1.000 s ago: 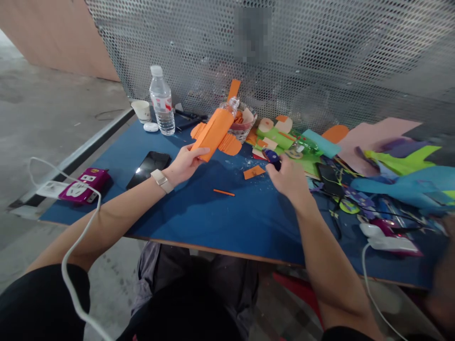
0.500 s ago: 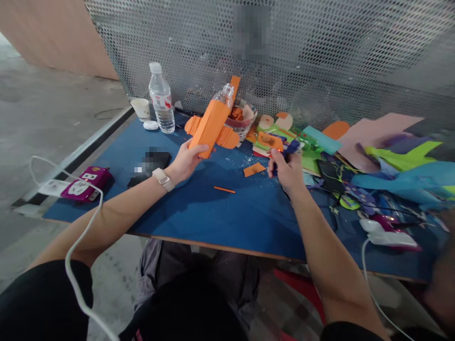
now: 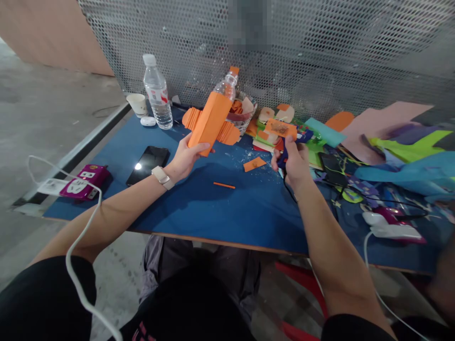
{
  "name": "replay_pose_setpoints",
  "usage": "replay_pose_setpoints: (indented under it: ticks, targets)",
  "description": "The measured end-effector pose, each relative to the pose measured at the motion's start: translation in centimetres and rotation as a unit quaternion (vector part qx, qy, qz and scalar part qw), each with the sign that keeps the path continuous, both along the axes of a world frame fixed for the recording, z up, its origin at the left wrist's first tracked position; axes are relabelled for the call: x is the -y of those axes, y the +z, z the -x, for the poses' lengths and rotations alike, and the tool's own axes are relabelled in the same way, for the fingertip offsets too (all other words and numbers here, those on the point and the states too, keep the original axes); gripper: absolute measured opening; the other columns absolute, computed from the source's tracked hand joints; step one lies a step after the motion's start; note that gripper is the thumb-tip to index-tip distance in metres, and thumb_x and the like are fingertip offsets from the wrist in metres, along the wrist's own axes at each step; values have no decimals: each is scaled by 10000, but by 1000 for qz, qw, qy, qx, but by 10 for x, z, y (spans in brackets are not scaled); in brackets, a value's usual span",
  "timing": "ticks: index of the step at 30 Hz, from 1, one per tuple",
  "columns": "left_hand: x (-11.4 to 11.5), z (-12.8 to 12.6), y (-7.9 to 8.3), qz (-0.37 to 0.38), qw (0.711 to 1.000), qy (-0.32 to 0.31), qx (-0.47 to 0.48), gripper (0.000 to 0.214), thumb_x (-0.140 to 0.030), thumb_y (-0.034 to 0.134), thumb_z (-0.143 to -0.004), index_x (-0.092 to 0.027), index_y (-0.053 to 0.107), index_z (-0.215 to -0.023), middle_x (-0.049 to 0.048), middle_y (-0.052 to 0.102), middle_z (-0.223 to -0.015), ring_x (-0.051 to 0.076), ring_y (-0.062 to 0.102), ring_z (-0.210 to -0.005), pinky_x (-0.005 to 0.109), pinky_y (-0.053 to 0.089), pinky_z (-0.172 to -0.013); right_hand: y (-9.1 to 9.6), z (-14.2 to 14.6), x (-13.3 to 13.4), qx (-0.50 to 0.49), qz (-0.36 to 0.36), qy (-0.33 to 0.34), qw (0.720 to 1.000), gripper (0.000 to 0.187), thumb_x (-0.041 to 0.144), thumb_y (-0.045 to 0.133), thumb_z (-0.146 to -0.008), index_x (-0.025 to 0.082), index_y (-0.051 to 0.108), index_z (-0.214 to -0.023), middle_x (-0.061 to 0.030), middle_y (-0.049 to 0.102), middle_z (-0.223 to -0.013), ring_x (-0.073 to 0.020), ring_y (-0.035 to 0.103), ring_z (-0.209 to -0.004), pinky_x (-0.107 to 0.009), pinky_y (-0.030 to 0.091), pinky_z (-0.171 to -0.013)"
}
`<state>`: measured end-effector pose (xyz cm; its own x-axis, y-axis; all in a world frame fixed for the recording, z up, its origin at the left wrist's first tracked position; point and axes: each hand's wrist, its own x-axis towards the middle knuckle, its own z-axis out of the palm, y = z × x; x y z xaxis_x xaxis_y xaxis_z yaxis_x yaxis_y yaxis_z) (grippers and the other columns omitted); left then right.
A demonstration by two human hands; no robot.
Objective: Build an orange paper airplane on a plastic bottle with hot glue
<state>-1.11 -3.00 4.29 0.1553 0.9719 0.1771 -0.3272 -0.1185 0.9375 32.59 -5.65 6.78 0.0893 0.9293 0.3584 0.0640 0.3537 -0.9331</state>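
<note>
My left hand [image 3: 187, 157] is closed round the lower end of a clear plastic bottle wrapped in orange paper [image 3: 210, 118]. Pleated orange paper wings stick out from both its sides, and the bare neck points up and away. Over the right half of the table, my right hand [image 3: 294, 161] grips a blue glue gun [image 3: 283, 158] with a black cord; my fingers cover part of it. A smudged orange paper piece [image 3: 280, 128] lies against the thumb and appears to be held there too. Below it, another orange piece [image 3: 254, 164] and a thin orange strip [image 3: 224, 185] rest on the table.
A water bottle [image 3: 158, 97], paper cup [image 3: 138, 105], white case [image 3: 148, 121] and phone [image 3: 148, 165] stand or lie at left, near a purple power strip [image 3: 85, 182]. Behind is a scrap basket [image 3: 245, 116]. Coloured sheets [image 3: 391, 128] and a second power strip [image 3: 394, 227] crowd the right.
My right hand has moved right and slightly away with the glue gun and the smudged paper piece. The wrapped bottle has turned slightly in my left hand. The view has shifted a little.
</note>
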Motion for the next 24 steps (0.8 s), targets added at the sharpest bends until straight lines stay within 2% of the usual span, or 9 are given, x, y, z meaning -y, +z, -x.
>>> replay_pose_setpoints:
  ticks: [7, 10, 16, 18, 21, 24]
  targets:
    - [0, -4, -1, -22, 1000, 4, 2, 614, -406, 1033, -699, -208, 724, -1192, 106, 816, -1208, 207, 771, -866, 397, 660, -824, -1, 6, 6, -2, -11, 0, 1000, 762, 1026, 915, -843, 327, 669, -1023, -6, 665, -844, -169, 568, -569, -330, 454, -369]
    - [-1, -4, -2, -27, 1000, 5, -2, 612, -412, 1027, -700, -208, 717, -1187, 100, 812, -1197, 199, 768, -862, 394, 661, -822, -3, 7, 6, 8, -21, -7, 1000, 772, 1042, 888, -850, 341, 647, -1065, 5, 675, -878, -163, 558, -563, -336, 447, -376]
    - [1, -4, -1, -18, 1000, 4, -12, 631, -422, 1036, -690, -215, 711, -1189, 94, 815, -1187, 204, 778, -854, 382, 647, -802, -4, 1, 4, 42, -19, -9, 999, 798, 1061, 865, -857, 332, 619, -1068, 43, 646, -800, -140, 534, -461, -338, 396, -382]
    - [1, -4, -1, -15, 1000, 4, -16, 629, -425, 1035, -686, -215, 711, -1183, 91, 812, -1179, 200, 774, -834, 377, 637, -783, -3, 0, 7, 68, -20, 1, 997, 772, 1055, 833, -904, 316, 648, -1034, 40, 632, -751, -132, 520, -453, -331, 394, -398]
    - [2, -4, -1, -12, 1000, 1, -20, 629, -434, 1036, -686, -215, 703, -1173, 87, 807, -1175, 190, 769, -815, 373, 629, -770, -2, 1, 12, 122, -12, 32, 992, 731, 1020, 753, -1010, 292, 697, -970, 19, 663, -712, -130, 529, -453, -335, 447, -448]
    - [3, -4, -1, -12, 1000, 0, -21, 633, -434, 1038, -687, -216, 693, -1172, 87, 807, -1179, 188, 772, -819, 368, 625, -766, -1, 4, 15, 160, -13, 53, 986, 741, 999, 728, -1045, 278, 712, -876, 11, 659, -651, -143, 547, -444, -363, 520, -507]
